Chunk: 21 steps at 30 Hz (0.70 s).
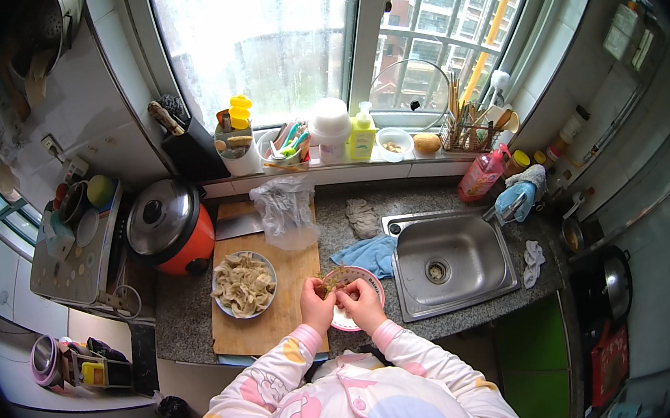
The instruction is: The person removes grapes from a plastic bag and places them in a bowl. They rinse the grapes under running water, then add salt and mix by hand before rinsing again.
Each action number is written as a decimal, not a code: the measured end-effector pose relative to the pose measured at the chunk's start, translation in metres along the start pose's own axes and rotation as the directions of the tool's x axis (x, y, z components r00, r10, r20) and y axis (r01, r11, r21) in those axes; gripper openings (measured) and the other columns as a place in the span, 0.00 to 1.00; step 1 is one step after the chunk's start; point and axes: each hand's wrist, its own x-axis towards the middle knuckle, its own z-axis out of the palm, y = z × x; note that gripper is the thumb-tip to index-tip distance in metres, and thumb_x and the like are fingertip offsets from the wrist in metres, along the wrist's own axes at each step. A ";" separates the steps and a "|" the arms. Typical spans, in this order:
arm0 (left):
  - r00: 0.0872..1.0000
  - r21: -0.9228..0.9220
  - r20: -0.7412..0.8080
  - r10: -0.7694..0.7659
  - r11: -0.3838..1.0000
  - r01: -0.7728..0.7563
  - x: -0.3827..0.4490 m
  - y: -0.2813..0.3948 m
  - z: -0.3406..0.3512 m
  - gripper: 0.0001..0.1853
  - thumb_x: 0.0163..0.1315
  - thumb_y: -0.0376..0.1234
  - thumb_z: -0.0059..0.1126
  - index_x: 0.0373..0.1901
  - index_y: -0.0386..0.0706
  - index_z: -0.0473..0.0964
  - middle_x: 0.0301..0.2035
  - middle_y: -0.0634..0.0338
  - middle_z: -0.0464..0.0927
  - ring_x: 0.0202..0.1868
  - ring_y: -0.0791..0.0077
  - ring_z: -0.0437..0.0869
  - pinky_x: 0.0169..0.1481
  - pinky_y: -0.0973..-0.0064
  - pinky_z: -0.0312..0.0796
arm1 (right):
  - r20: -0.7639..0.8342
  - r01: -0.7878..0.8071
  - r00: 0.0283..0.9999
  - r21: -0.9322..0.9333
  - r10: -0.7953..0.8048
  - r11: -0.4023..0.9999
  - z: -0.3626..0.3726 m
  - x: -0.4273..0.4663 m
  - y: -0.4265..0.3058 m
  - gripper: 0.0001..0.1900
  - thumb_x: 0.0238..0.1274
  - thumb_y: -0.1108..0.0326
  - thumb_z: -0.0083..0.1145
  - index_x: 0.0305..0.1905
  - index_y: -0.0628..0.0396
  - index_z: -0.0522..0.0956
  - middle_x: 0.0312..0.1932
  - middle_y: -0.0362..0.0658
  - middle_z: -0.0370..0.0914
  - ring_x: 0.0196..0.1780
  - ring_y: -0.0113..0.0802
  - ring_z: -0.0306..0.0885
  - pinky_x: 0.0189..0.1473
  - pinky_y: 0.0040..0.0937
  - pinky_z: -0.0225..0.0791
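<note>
Both hands meet over a pink-rimmed white bowl [370, 278] at the counter's front edge. My left hand [317, 306] pinches a small sprig of green and brownish stems [331, 280]. Fingertips of my right hand [362, 305] are closed together at the sprig's lower end, and whether they grip a piece of it is hard to see. The hands cover part of the bowl's inside. To the left, a bowl of pale, crinkled pieces of food [244, 284], perhaps tofu skin, stands on a wooden cutting board [299, 274].
A clear plastic bag [286, 211] and a cleaver blade [239, 225] lie at the board's back. Right of the bowl are a blue cloth [370, 255] and a steel sink [456, 257]. An orange electric cooker [174, 226] stands left. Bottles, including pink soap [482, 174], line the back.
</note>
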 end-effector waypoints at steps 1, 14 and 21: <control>0.999 -0.035 -0.012 -0.034 0.999 0.033 0.003 -0.012 0.000 0.18 0.54 0.25 0.67 0.42 0.38 0.69 0.34 0.58 0.75 0.34 0.73 0.79 0.40 0.71 0.74 | -0.013 0.080 0.997 -0.066 -0.081 0.995 -0.001 -0.001 0.000 0.08 0.66 0.68 0.60 0.40 0.58 0.72 0.30 0.38 0.78 0.28 0.21 0.76 0.23 0.21 0.67; 0.949 -0.521 0.149 -0.277 0.794 0.314 0.009 -0.024 -0.004 0.15 0.62 0.25 0.64 0.44 0.38 0.65 0.37 0.59 0.74 0.37 0.74 0.80 0.38 0.77 0.77 | 0.631 -0.764 0.634 0.602 0.448 0.234 -0.018 -0.007 -0.042 0.14 0.72 0.51 0.49 0.47 0.48 0.78 0.33 0.39 0.81 0.30 0.29 0.77 0.22 0.22 0.64; 0.965 -0.451 0.102 -0.241 0.854 0.261 0.005 -0.001 -0.005 0.17 0.61 0.24 0.65 0.45 0.38 0.66 0.37 0.59 0.75 0.37 0.75 0.79 0.41 0.76 0.75 | 0.597 -0.740 0.668 0.597 0.445 0.309 -0.013 -0.008 -0.052 0.13 0.74 0.52 0.51 0.47 0.49 0.76 0.35 0.38 0.78 0.27 0.24 0.70 0.21 0.17 0.61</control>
